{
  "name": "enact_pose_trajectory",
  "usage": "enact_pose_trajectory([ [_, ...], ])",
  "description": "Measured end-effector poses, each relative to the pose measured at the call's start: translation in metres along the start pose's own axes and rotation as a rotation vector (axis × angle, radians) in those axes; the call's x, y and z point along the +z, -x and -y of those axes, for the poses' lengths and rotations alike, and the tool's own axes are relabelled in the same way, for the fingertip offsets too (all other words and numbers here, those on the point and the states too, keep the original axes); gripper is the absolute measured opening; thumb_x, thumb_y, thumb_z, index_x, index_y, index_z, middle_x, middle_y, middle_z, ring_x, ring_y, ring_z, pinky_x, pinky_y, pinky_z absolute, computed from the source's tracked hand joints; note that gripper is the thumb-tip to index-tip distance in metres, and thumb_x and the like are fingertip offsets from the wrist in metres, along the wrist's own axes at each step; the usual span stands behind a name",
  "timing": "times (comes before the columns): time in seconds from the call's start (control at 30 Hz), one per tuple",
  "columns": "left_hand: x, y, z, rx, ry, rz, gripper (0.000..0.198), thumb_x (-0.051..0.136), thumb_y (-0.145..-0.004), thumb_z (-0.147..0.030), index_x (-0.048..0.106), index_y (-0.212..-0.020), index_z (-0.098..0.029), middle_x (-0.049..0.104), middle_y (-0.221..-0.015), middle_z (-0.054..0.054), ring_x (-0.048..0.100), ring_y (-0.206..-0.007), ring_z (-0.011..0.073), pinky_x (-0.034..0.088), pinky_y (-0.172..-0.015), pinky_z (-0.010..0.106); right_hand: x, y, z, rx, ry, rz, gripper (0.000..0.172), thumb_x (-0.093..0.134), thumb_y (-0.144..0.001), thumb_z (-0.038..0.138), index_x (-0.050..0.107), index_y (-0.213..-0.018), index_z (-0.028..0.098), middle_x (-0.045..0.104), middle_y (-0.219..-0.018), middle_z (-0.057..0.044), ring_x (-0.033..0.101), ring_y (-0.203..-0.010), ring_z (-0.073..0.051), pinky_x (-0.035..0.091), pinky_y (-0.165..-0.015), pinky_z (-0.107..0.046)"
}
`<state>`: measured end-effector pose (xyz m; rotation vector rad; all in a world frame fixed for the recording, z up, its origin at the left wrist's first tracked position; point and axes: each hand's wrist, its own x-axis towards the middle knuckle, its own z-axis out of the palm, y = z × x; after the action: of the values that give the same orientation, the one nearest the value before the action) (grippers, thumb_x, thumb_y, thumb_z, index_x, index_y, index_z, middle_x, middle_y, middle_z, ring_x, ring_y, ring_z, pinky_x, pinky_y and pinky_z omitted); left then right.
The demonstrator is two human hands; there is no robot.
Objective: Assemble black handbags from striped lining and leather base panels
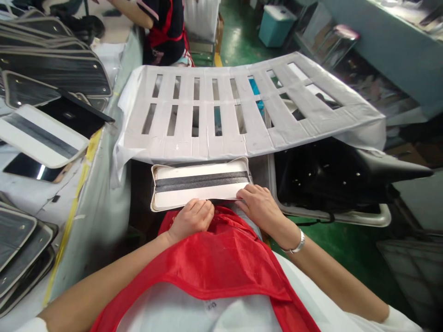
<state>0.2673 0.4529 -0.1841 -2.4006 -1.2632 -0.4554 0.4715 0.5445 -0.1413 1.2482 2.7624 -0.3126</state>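
Note:
In front of my lap is a white panel (200,188) with a dark strip running along its length and flared, rounded corners. My left hand (193,216) is closed at the panel's near edge, its fingers curled over the rim. Closer to the panel's right end, my right hand (260,205) pinches the near edge between thumb and fingers. The undersides of both grips are hidden. A red apron (207,263) covers my lap just below the hands.
A white slotted rack (207,147) stands just beyond the panel. Black pieces (321,170) lie in a bin at right. On the left table are a similar white panel (38,124), a phone-like dark slab (27,167) and stacked dark panels (51,64). A co-worker (166,32) sits beyond.

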Motion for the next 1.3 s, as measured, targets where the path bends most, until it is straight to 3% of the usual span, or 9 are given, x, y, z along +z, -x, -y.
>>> enact_pose_trajectory([
  [0.23, -0.005, -0.01, -0.008, -0.019, -0.088, 0.053, 0.016, 0.051, -0.085, -0.01, 0.063, -0.095, -0.009, 0.067, -0.087, 0.009, 0.061, -0.079, 0.0173, 0.043, -0.08, 0.032, 0.006, -0.003, -0.008, -0.136, 0.018, 0.01, 0.018, 0.047, -0.093, 0.028, 0.058, -0.083, 0.017, 0.061, -0.089, -0.005, 0.05, -0.085, -0.019, 0.03, -0.072, -0.03],
  [0.47, -0.007, -0.014, -0.01, -0.033, -0.114, 0.131, 0.028, 0.049, -0.088, -0.012, 0.059, -0.114, -0.013, 0.068, -0.093, 0.006, 0.06, -0.081, 0.0149, 0.039, -0.069, 0.031, 0.004, -0.021, -0.015, -0.141, -0.02, 0.097, 0.019, 0.044, -0.093, 0.024, 0.056, -0.083, 0.014, 0.063, -0.083, -0.006, 0.055, -0.077, -0.017, 0.031, -0.07, -0.028],
  [0.8, 0.007, -0.012, -0.012, -0.111, -0.028, 0.215, 0.033, 0.047, -0.089, -0.012, 0.053, -0.122, -0.017, 0.066, -0.103, 0.008, 0.059, -0.086, 0.0175, 0.037, -0.071, 0.035, 0.004, -0.025, 0.0, 0.078, -0.014, 0.117, 0.022, 0.038, -0.091, 0.022, 0.057, -0.083, 0.016, 0.064, -0.086, -0.009, 0.057, -0.081, -0.021, 0.029, -0.065, -0.032],
  [1.03, 0.016, -0.03, -0.018, -0.027, -0.093, 0.145, 0.029, 0.047, -0.089, -0.014, 0.057, -0.116, -0.009, 0.065, -0.094, 0.008, 0.056, -0.082, 0.0189, 0.037, -0.069, 0.034, 0.01, -0.012, 0.01, 0.181, -0.013, -0.011, 0.014, 0.044, -0.09, 0.024, 0.055, -0.094, 0.016, 0.062, -0.09, -0.007, 0.054, -0.087, -0.023, 0.03, -0.073, -0.034],
  [1.17, 0.018, -0.037, -0.02, -0.001, -0.079, 0.182, 0.033, 0.045, -0.091, -0.018, 0.054, -0.121, -0.008, 0.063, -0.092, 0.01, 0.055, -0.078, 0.0203, 0.036, -0.063, 0.034, 0.011, 0.005, -0.003, 0.265, -0.05, -0.212, 0.04, 0.06, -0.083, 0.034, 0.049, -0.116, 0.015, 0.057, -0.11, -0.011, 0.05, -0.1, -0.025, 0.031, -0.084, -0.035],
  [1.3, 0.017, -0.039, -0.021, 0.0, -0.091, 0.187, 0.033, 0.044, -0.09, -0.014, 0.053, -0.121, -0.008, 0.063, -0.089, 0.009, 0.054, -0.074, 0.0192, 0.036, -0.061, 0.034, 0.015, 0.013, -0.026, 0.172, -0.211, -0.207, 0.017, 0.061, -0.083, 0.032, 0.062, -0.096, 0.021, 0.058, -0.104, -0.005, 0.049, -0.099, -0.021, 0.031, -0.088, -0.033],
])
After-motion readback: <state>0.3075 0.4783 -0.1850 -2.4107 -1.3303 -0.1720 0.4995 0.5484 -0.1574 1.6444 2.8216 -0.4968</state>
